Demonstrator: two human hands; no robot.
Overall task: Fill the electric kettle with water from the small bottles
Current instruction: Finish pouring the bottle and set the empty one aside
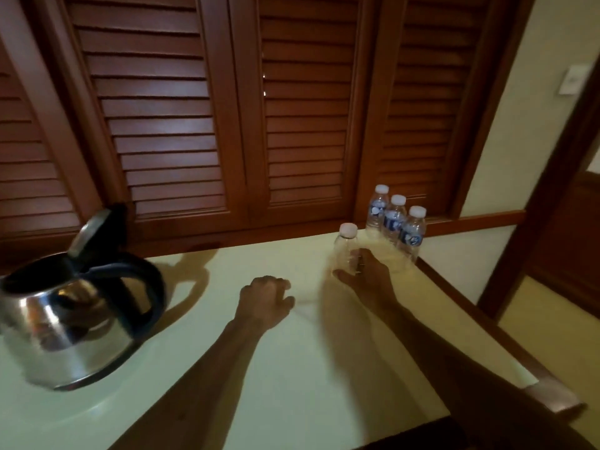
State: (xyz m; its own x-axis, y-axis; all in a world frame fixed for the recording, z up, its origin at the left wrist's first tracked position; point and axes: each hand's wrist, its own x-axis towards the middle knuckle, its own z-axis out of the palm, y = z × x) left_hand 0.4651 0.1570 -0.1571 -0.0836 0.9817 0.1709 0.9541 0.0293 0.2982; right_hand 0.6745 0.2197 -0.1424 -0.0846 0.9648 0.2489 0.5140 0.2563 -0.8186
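A steel electric kettle (69, 323) with a black handle stands at the table's left, its lid tipped up and open. My right hand (368, 276) is wrapped around a clear, label-free small bottle (346, 248) with a white cap on, standing upright on the table. Just behind it, at the back right corner, three capped small bottles (394, 222) with blue labels stand in a tight row. My left hand (264, 298) hovers over the middle of the table, fingers loosely curled, with nothing in it.
The pale table (292, 368) has a wooden edge (480, 313) along its right side. Brown louvred shutter doors (211, 108) rise directly behind it. A cream wall with a light switch (573, 79) and a doorway lie to the right.
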